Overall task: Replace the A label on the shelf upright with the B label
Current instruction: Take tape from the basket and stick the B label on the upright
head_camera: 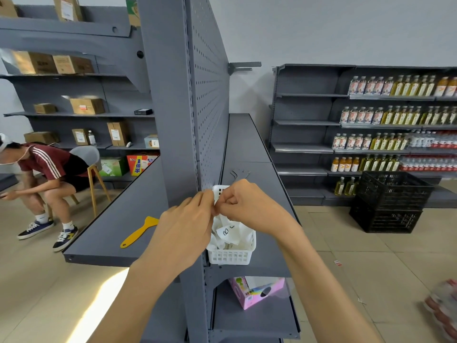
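Both hands met fingertip to fingertip over the white basket [231, 256] at the shelf's near edge beside the upright [173, 120]: left hand [188, 219] and right hand [243, 203] pinched shut on a small white scrap, lettering hidden. B label [226, 231] lay in the basket among loose slips; yellow scraper [139, 231] sat on the left shelf near its front edge

You're standing in a small shop.
Grey retail shelving [306, 122] holds rows of bottled drinks [385, 115], cardboard cartons [86, 105] fill other racks, and black crates [390, 201] are stacked on the floor.
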A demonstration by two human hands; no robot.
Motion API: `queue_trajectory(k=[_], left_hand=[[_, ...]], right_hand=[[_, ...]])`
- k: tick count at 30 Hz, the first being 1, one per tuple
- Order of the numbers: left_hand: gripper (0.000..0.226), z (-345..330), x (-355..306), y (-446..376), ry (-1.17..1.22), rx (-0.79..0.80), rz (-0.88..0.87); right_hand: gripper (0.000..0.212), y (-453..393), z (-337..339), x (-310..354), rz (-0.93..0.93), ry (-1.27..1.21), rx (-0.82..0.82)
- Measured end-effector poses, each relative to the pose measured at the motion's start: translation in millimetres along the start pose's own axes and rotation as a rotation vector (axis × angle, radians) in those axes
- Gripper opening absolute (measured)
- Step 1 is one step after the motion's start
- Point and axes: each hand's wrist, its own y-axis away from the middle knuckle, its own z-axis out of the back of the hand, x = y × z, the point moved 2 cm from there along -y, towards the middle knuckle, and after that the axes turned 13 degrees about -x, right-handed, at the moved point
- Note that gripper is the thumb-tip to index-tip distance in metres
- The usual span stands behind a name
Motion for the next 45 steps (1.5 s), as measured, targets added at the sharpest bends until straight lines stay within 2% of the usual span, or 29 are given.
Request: queue_trajectory(k=[7, 12, 16, 21, 24, 29, 33, 36, 41, 45], left_hand=[[0.023, -4.6, -4.9, -0.4, 0.015, -0.030, 0.014], [0.014, -7.5, -5.6, 2.3, 0.117, -0.051, 0.092], [0.017, -6.5, -6.9, 2.9, 0.360, -0.016, 0.206], [0.011, -3.5, -4.4, 8.1, 0.906, 0.080, 0.342], [0.024, -2.7, -5.0, 10.6, 1.072, 0.139, 0.358], [0.016, -6.2, 4.5, 8.0, 1.104, 0.050, 0.415], [0.018, -6.2, 7.2, 6.3, 1.094, 0.128, 0.385], [0.019, -6.7, 8.9, 7.0, 1.070, 0.132, 0.374], [0.034, -8.1, 10.7, 8.6, 1.054, 0.149, 0.369], [0.035, -9.3, 11.1, 9.5, 1.056, 0.160, 0.373]], right_hand=[[0.016, 3.5, 2.1, 0.7, 0.019, 0.105, -0.058], [0.021, 1.7, 2.7, -5.7, 0.010, 0.007, -0.056], [0.018, 6.8, 8.4, -9.5, -0.004, -0.052, -0.061], [0.020, 21.6, 16.8, -11.8, 0.023, -0.187, -0.031], [0.017, 31.5, 16.3, -14.8, 0.016, -0.262, -0.014], [0.013, 34.8, 18.3, -17.2, 0.012, -0.215, -0.045], [0.012, 33.6, 20.4, -16.6, 0.022, -0.212, -0.054], [0.012, 34.2, 22.1, -16.3, 0.029, -0.211, -0.022], [0.014, 34.8, 22.6, -17.7, 0.033, -0.192, 0.038], [0.010, 34.9, 22.4, -18.6, 0.029, -0.191, 0.062]])
